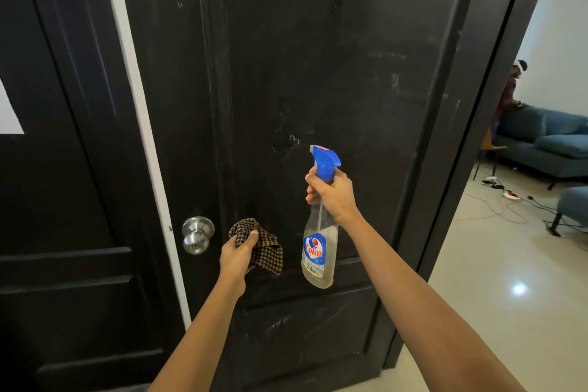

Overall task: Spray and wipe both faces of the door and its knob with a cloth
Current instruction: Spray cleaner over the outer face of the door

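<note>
A black panelled door (318,57) fills the view, its face marked with pale smears. Its round silver knob (197,234) sits at the left edge. My left hand (237,256) grips a crumpled brown checked cloth (265,247) just right of the knob, close to the door. My right hand (332,192) holds a clear spray bottle (318,251) by its neck, fingers round the trigger of the blue spray head (324,161), nozzle pointing at the door.
A second black door (63,169) stands at the left beyond a white strip of wall. At the right, an opening shows a shiny tiled floor (496,296), a blue sofa (547,146), cables on the floor and a person (509,92) by the sofa.
</note>
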